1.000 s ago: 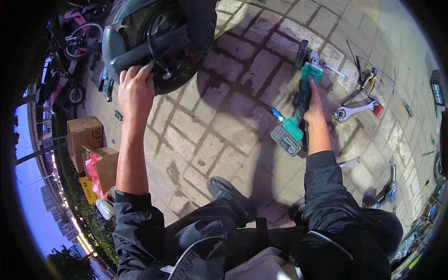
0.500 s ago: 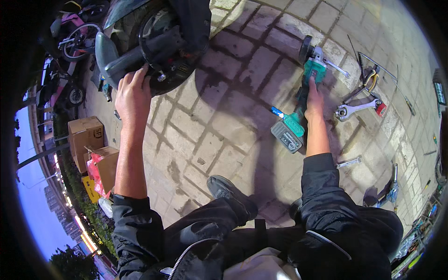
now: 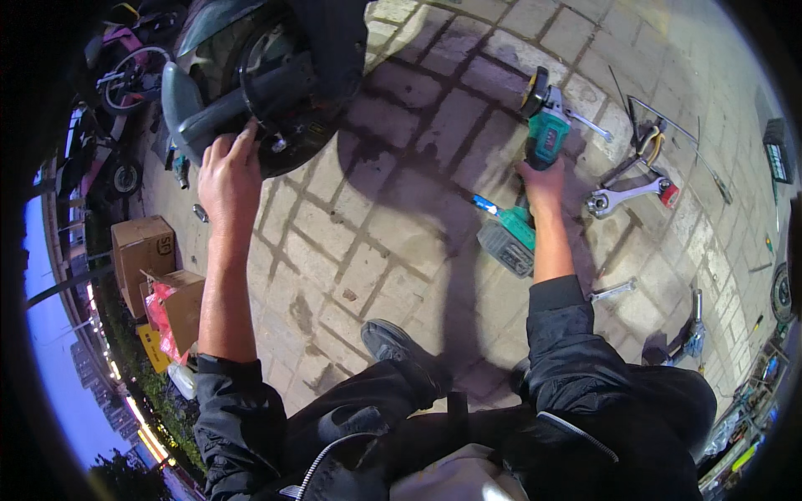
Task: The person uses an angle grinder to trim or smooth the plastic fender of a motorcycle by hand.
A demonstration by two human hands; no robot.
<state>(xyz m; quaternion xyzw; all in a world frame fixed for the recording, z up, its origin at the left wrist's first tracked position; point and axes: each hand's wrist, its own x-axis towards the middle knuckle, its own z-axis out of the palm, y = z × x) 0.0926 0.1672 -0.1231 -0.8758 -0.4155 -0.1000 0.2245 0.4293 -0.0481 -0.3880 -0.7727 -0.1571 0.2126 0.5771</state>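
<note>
While our right hand wraps the green angle grinder, our left hand is at a dark grey bar.
Nearest us, our dark shoe stands on the paving. Ahead and to the right, our right fingers close around the grinder's body, its battery toward us and its disc away. Our left fingers curl at the bar's lower edge, beside a wheel; whether they grip anything, we cannot tell. Right of the grinder lies a spanner; far left is a pink two-wheeler.
</note>
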